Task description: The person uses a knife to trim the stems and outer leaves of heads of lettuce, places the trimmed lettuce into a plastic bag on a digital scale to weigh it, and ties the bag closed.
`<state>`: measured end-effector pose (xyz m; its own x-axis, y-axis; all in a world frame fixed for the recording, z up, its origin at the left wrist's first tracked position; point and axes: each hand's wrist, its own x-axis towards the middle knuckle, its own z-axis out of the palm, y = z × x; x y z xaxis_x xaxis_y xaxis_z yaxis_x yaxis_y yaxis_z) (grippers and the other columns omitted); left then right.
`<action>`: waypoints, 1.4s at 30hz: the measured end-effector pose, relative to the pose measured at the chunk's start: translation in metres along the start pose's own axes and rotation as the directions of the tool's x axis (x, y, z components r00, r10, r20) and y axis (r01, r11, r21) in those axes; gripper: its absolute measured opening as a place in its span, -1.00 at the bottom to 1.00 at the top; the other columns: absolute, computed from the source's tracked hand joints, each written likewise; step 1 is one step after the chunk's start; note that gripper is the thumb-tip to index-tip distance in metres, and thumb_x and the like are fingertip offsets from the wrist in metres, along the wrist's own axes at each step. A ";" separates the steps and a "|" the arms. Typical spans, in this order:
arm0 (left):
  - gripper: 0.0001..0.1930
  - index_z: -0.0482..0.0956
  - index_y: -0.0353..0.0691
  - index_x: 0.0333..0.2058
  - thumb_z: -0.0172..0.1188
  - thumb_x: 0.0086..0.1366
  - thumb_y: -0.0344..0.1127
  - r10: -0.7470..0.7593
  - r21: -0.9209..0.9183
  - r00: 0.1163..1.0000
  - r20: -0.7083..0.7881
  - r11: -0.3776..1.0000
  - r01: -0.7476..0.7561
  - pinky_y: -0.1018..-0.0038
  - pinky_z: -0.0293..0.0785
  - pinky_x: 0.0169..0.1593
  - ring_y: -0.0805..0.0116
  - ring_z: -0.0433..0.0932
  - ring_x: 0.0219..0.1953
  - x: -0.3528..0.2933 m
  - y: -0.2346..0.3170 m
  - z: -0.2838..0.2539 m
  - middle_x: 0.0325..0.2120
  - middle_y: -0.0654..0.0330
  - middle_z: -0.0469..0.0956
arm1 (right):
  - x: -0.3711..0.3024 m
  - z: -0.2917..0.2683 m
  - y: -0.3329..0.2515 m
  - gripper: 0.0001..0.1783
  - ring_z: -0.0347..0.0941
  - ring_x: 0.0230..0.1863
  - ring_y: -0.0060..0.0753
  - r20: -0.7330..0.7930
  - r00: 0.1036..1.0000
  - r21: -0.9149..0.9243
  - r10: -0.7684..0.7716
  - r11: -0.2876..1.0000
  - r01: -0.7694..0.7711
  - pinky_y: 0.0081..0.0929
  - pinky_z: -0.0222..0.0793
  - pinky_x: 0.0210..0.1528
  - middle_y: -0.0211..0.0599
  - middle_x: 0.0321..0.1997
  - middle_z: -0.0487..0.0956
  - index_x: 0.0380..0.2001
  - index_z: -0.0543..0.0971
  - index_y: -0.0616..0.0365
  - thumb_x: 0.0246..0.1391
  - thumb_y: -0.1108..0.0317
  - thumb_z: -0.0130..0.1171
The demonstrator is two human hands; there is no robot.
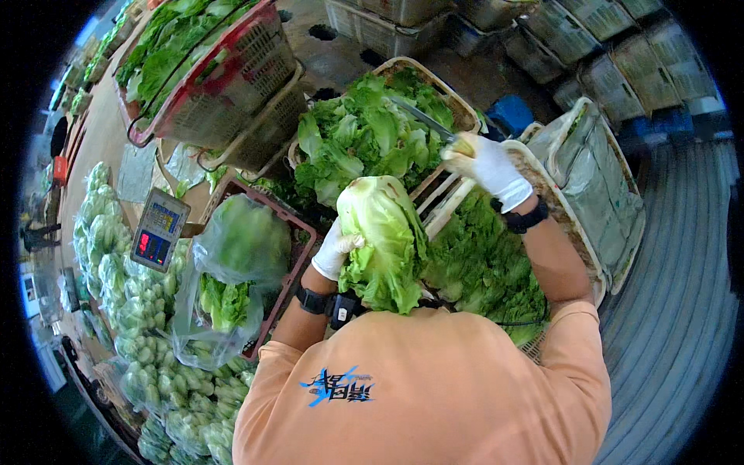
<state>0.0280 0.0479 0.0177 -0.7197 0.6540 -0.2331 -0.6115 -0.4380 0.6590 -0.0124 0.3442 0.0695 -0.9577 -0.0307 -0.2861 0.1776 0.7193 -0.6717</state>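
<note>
My left hand, in a white glove, is closed around the side of a large green lettuce head in front of my chest. Up and to the right, my gloved right hand grips a knife, its blade pointing left and away over the leaves. A pale yellowish piece shows at that grip; whether it is the handle or a bit of stem I cannot tell. Beyond the lettuce head, loose lettuce leaves are heaped in a crate. More green lettuce lies below my right forearm.
On the left, a digital scale stands beside a reddish crate with bagged lettuce. Many bagged vegetables cover the floor farther left. A tall crate of greens is at upper left, a covered crate at right.
</note>
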 end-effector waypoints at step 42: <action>-0.09 0.15 -0.30 0.15 0.45 -0.17 -0.21 0.126 0.098 0.990 0.059 0.987 -0.131 0.39 0.22 0.15 0.33 0.33 0.07 -0.016 0.012 0.009 0.05 0.17 0.33 | -0.008 0.025 0.020 -0.83 0.51 -0.53 -0.12 -0.117 0.984 -0.647 -0.131 0.762 0.024 -0.25 0.45 -0.48 -0.18 -0.54 0.55 -0.41 0.52 0.08 -0.02 0.23 0.10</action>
<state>0.0358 0.0380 0.0359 -0.7703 0.6288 -0.1060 -0.4767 -0.4573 0.7507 0.0047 0.3418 0.0413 -0.9926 -0.0431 -0.1137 -0.0345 0.9965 -0.0766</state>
